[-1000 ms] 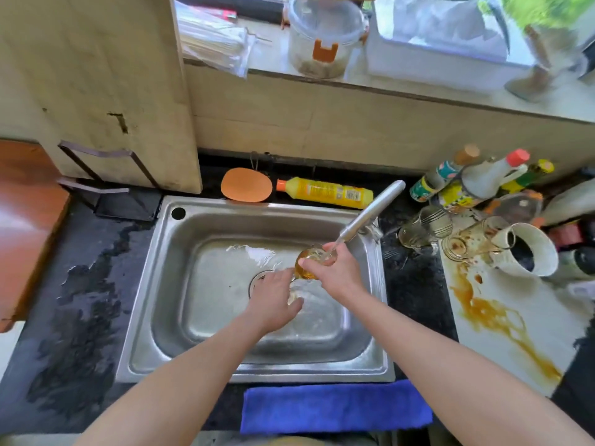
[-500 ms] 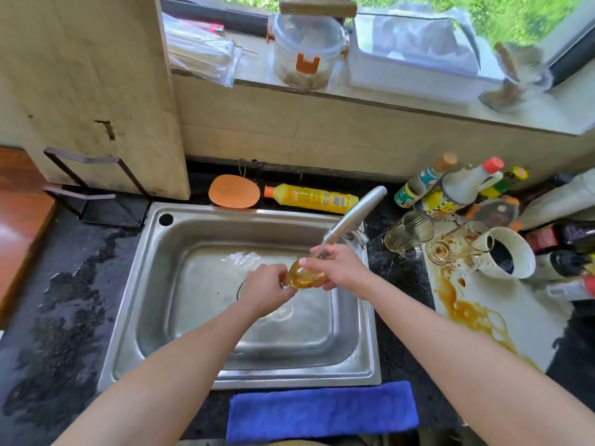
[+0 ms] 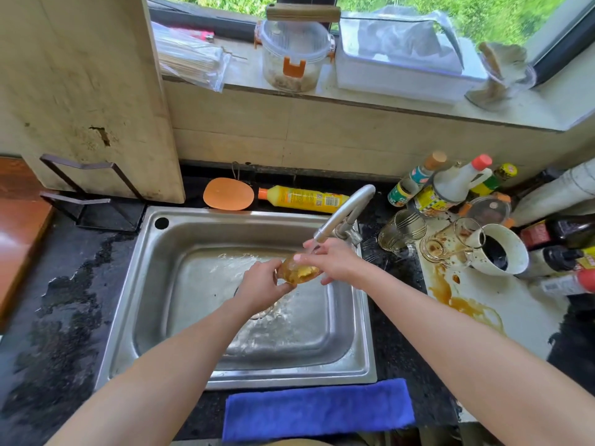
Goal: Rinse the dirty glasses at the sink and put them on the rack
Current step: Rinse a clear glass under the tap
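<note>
A rectangular stainless-steel sink [image 3: 154, 284] holds a thin film of water around its drain. Above the basin, both hands grip a small clear glass [image 3: 297, 270] tilted on its side, with amber liquid and yellowish foam inside; it sits just under the spout of the curved brushed-metal tap [image 3: 346, 212], from which water falls. The left hand [image 3: 262, 286] wraps around the glass's lower end, fingers curled closed on it. The right hand [image 3: 335, 260] clasps the upper end, thumb laid across the top and fingers bent around the far side.

On the white board [image 3: 515, 310] to the right, smeared with brown spills, a ribbed clear tumbler [image 3: 401, 230], a stained clear glass [image 3: 449, 241] lying over, and a white ceramic mug [image 3: 502, 249] with dark dregs sit close together. Plastic sauce bottles [image 3: 450, 185] crowd behind them.

Behind the sink lie a yellow plastic detergent bottle [image 3: 306, 198] on its side and an orange oval silicone scrubber [image 3: 228, 194]. A fuzzy blue cloth [image 3: 318, 408] lies along the front edge of the speckled black counter [image 3: 58, 317], which is wet in patches. A black metal rack [image 3: 93, 194] stands at the sink's left.
</note>
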Motion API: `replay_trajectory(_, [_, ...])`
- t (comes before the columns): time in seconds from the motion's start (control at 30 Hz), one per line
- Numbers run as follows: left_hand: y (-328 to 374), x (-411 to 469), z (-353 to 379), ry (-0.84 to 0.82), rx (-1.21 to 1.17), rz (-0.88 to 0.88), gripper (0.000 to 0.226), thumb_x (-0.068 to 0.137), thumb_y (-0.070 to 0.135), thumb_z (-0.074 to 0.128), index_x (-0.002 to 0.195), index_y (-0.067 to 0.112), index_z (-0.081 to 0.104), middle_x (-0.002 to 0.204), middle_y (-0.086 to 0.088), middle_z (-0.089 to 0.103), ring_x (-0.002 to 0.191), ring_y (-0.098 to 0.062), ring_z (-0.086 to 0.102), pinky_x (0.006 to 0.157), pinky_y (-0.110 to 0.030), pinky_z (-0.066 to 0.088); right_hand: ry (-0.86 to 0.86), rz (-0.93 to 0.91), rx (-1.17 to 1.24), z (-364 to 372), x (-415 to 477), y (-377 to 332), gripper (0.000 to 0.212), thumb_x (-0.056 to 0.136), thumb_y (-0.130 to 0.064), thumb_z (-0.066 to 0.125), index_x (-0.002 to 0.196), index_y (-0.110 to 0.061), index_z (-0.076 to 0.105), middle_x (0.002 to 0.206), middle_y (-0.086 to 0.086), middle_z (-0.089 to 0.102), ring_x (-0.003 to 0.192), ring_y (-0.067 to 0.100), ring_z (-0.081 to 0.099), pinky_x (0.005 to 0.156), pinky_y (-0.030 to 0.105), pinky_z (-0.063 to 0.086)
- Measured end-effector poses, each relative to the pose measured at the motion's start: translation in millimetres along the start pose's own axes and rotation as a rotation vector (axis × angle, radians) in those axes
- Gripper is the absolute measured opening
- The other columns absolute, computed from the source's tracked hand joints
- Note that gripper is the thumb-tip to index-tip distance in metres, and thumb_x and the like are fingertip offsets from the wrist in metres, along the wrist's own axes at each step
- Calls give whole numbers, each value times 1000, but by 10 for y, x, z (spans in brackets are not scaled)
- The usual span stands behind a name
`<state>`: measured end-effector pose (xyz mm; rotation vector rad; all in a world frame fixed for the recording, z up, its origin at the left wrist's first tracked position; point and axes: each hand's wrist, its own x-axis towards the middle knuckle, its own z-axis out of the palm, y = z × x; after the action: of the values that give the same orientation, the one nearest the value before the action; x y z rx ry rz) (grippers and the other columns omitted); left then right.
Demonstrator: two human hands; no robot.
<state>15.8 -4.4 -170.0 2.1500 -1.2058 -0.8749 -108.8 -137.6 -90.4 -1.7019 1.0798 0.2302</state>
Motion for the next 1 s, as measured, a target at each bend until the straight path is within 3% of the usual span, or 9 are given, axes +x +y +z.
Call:
replay_trajectory(0.07, [6, 4, -33, -7, 9, -1, 26, 73, 38, 76, 80, 22, 55, 67, 7, 55, 69, -19, 52, 61, -33, 40, -8, -13, -8, -7, 1, -37, 46, 84, -44, 74, 118, -15, 65, 117, 0, 66, 91, 18, 71, 68, 32, 62])
replay_trajectory(0.17, [44, -11, -38, -16, 14, 5, 31, 72, 40, 75, 89, 27, 53, 74, 6, 61, 73, -16, 56, 68, -36, 45, 42, 45, -77, 4, -39, -124, 43, 89, -53, 63, 105, -13, 68, 94, 6, 71, 67, 19, 74, 63, 30, 61])
replay_trajectory(0.23, [60, -25, -39, -32, -18, -7, 33, 71, 40, 74, 94, 27, 54, 77, 4, 62, 73, -17, 57, 69, -39, 50, 46, 58, -86, 9, -48, -138, 44, 90, -55, 61, 109, -15, 67, 96, 4, 71, 69, 18, 74, 65, 30, 61])
replay_trajectory(0.33, [68, -37, -96, -49, -32, -29, 34, 72, 39, 75, 98, 24, 59, 75, 2, 61, 69, -18, 56, 67, -39, 51, -20, 24, 0, 12, -67, -124, 40, 88, -41, 72, 120, -20, 61, 102, 3, 70, 81, 22, 74, 68, 30, 61])
replay_trajectory(0.43, [137, -48, -224, -87, 5, -27, 38, 75, 40, 75, 106, 24, 61, 72, 7, 59, 65, -12, 54, 59, -31, 45, -10, 46, 64, 13, -71, -117, 29, 91, -39, 68, 112, -20, 63, 99, 2, 70, 78, 25, 75, 65, 31, 60])
replay_trajectory(0.6, [377, -15, -586, -46, 437, 103, 45, 83, 54, 63, 116, 25, 56, 98, 3, 68, 91, -18, 61, 68, -32, 48, -53, 209, 367, 75, -14, -69, 34, 100, -43, 52, 112, -13, 61, 102, 16, 74, 73, 25, 71, 60, 30, 56])
replay_trajectory(0.73, [577, -24, -786, -57, 656, 150, 41, 87, 51, 59, 112, 18, 57, 101, -2, 64, 93, -23, 60, 68, -31, 40, -125, 247, 566, 191, 23, -54, 40, 101, -43, 48, 121, -10, 57, 109, 18, 68, 72, 24, 70, 59, 29, 54])
replay_trajectory(0.87, [522, -51, -818, -72, 630, 109, 41, 86, 48, 61, 114, 19, 56, 103, -1, 65, 94, -23, 60, 68, -31, 39, -136, 245, 627, 241, 25, -111, 42, 100, -44, 50, 122, -9, 57, 108, 15, 67, 78, 26, 71, 70, 33, 55])
replay_trajectory(1.0, [309, -29, -720, -107, 593, 66, 43, 86, 48, 61, 120, 23, 54, 110, 2, 66, 105, -23, 59, 85, -37, 39, -109, 230, 567, 148, -19, -167, 42, 98, -46, 53, 120, -10, 59, 110, 14, 69, 76, 26, 73, 57, 28, 56])
